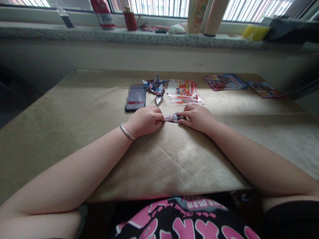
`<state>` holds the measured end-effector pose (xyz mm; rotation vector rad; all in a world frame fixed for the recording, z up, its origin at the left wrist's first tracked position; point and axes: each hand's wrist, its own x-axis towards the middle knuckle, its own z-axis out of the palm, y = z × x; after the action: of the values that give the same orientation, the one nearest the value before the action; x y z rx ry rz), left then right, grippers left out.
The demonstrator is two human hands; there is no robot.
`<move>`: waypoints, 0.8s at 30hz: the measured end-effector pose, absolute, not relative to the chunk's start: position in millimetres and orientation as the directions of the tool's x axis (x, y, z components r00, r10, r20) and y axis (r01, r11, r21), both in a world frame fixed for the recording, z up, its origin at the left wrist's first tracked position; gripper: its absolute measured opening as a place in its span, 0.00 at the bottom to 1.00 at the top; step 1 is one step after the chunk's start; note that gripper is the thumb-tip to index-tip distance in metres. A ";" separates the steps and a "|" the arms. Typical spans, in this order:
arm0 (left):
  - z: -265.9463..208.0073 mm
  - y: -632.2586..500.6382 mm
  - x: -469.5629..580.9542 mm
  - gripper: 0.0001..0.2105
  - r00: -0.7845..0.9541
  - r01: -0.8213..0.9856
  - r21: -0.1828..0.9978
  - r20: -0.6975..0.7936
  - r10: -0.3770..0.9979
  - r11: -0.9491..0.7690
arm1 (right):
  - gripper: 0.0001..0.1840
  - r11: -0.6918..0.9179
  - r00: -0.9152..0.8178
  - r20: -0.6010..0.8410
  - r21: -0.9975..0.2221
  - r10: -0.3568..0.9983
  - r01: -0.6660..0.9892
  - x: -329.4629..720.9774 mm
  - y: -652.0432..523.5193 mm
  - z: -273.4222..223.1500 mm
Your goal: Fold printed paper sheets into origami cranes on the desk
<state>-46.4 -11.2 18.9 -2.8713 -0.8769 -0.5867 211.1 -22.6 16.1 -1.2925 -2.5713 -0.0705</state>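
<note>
A small folded paper piece (171, 118), printed in blue, red and white, lies on the table between my hands. My left hand (147, 120), with a silver bangle on its wrist, pinches the paper's left tip. At the other end, the thumb and fingers of my right hand (198, 118) are closed on its right side. Just beyond are several folded paper shapes (156, 87) in similar colours. A phone (136, 98) lies left of them, and a stack of red and white cards (183, 90) sits to their right.
Two groups of printed cards, one fanned pile (224, 82) and another (265, 89), lie at the back right. The tan table (62, 132) ends at a wall below a stone windowsill (149, 36), which holds a red bottle (102, 13), a red cup (130, 20) and a yellow object (255, 32).
</note>
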 end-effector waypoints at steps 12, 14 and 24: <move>19.2 -12.0 -47.7 0.11 0.746 0.570 0.043 0.391 0.539 -0.821 | 0.23 0.557 -0.528 0.225 -0.084 0.819 0.826 212.3 -18.8 16.8; 19.7 -12.2 -48.0 0.11 0.745 0.574 0.049 0.385 0.545 -0.818 | 0.23 0.569 -0.541 0.219 -0.094 0.812 0.817 214.9 -16.6 17.1; 18.7 -11.1 -47.3 0.10 0.746 0.574 0.047 0.382 0.546 -0.817 | 0.14 0.633 -0.580 0.256 -0.375 0.773 0.678 245.3 -0.7 12.1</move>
<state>-47.3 -11.1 18.7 -2.8658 -0.9208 -0.5923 245.3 -0.7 12.1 -1.1504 -2.4606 0.3325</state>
